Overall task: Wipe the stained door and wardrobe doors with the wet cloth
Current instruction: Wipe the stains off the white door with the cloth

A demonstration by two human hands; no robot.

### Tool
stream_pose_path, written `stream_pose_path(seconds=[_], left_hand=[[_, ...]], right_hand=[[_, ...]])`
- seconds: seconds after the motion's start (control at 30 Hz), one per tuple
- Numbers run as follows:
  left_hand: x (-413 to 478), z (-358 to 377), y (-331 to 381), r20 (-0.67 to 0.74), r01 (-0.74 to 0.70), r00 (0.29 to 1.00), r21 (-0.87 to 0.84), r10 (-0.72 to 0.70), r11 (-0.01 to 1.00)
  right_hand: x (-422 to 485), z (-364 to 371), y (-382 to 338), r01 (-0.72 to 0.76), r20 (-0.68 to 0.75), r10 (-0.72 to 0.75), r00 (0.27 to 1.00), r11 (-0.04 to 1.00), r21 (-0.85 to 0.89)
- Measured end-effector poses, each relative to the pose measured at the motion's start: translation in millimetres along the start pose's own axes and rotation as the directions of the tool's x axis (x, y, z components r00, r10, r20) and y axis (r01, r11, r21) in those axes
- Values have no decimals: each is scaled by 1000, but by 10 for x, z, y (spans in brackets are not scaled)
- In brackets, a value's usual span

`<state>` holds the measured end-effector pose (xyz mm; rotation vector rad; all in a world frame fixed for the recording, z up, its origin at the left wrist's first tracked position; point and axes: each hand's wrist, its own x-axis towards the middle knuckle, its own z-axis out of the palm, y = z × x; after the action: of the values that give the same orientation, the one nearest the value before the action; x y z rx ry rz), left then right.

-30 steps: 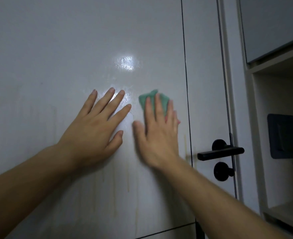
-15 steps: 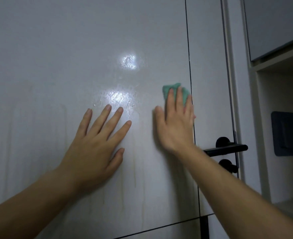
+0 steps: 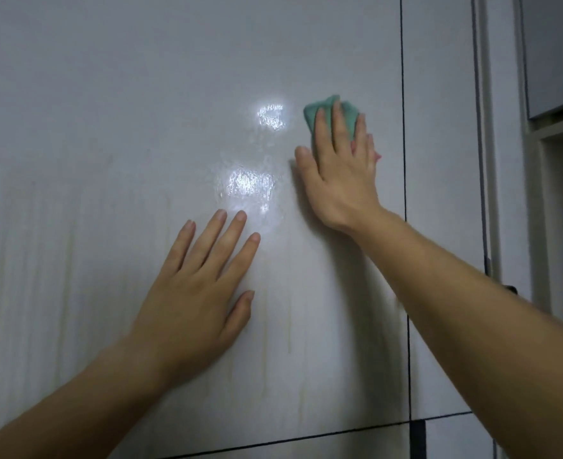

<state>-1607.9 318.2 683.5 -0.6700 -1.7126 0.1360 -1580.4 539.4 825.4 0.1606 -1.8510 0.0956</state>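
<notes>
Flat-palmed, right hand (image 3: 339, 180) presses green cloth (image 3: 331, 111) against door (image 3: 141, 94).

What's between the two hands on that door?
Just bare door with a wet, shiny patch between the left hand and the right hand, which presses the green cloth. The head view shows it.

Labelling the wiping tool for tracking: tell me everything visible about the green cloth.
The green cloth is a small, soft-looking teal fabric, bunched rather than spread out. Most of it is hidden under the right hand, whose straight fingers press it against the glossy white door panel. Only its upper edge and strips between the fingers show. It sits high on the panel, right of the shiny wet patches and left of the dark vertical seam. Its own wetness cannot be judged.
</notes>
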Motion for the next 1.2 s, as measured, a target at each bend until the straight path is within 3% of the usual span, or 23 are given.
stream_pose_path(seconds=[0.1,0.2,0.4,0.63,0.83,0.9,1.07,1.2], left_hand=[[-80,14,27,1,11,1000,6,-11,1000],[-141,10,73,25,22,999,19,-22,1000],[-108,19,192,18,12,1000,0,-12,1000],[-222,126,425,28,-92,995,-18,92,996],[-233,135,478,7,-84,996,-17,84,996],[-228,136,508,1,-72,997,-23,72,997],[-264,196,646,-9,-99,995,-43,99,994],[-309,255,767,-8,-101,995,-47,100,994]], right_hand=[[-685,195,-129,246,69,-241,968,967,-70],[-1351,286,33,335,168,-314,934,935,-115],[-1013,242,160,-17,39,19,999,999,-32],[-2280,436,162,18,198,1,980,996,-93],[-1530,298,214,-269,48,267,963,962,43],[-1647,332,156,-278,21,277,961,960,44],[-2396,458,235,-129,145,132,981,991,-29],[-1949,364,546,-307,62,304,951,951,40]])
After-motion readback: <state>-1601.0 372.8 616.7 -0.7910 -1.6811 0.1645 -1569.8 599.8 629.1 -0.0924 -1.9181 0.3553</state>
